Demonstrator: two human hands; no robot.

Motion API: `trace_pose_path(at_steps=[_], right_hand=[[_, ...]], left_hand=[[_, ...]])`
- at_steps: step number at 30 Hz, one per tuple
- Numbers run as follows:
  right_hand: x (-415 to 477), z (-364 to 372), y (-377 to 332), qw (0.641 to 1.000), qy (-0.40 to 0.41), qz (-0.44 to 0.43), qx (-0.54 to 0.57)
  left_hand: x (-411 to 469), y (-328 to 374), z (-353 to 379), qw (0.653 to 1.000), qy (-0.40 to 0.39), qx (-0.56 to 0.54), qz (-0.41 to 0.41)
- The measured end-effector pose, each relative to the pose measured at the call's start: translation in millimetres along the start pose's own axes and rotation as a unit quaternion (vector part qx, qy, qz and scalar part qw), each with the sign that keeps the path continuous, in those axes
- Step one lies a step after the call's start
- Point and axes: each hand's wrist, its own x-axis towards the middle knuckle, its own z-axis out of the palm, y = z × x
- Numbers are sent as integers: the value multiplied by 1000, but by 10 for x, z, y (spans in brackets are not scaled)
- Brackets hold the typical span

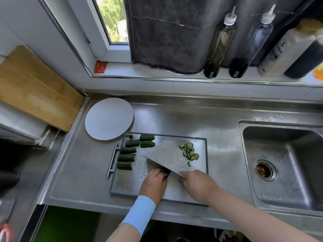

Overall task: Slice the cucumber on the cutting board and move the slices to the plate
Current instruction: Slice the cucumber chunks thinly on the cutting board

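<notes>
The stainless steel counter (174, 117) carries everything, with the deep steel sink (297, 147) at its right end. Near the counter's front edge lies the steel cutting board with a dark rim (125, 182). The round white plate (109, 118) sits bare just off the board's far left corner. The right hand (195, 182) is wrapped round the handle of the broad steel cleaver (166, 154). The left hand (153, 182) curls over a dark green cucumber piece (166, 172) at the blade's heel, mostly hidden. Several cucumber chunks (127, 157) wait along the board's left edge, and thin slices (189, 151) pile near its far right corner. To my eye, knuckles should guide the blade's flat, fingertips tucked back, strokes short and even.
</notes>
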Motion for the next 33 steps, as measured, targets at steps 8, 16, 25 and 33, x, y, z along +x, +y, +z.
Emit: trace_pose_path(at_steps=[8,16,25,33], right_hand=[[-23,28,-41,999,24,-24,-11],[-235,20,28,996,49,-36,-59],[-102,46,-4,1000,13,-5,-2],[64,11,-105,1000,3,-8,28]], left_hand=[[-16,24,-13,1000,1,1,-4],[-16,8,-13,1000,-15,11,-14],[-28,-10,11,1000,-9,-15,-10],[-39,-11,10,1000,-5,-10,-6]])
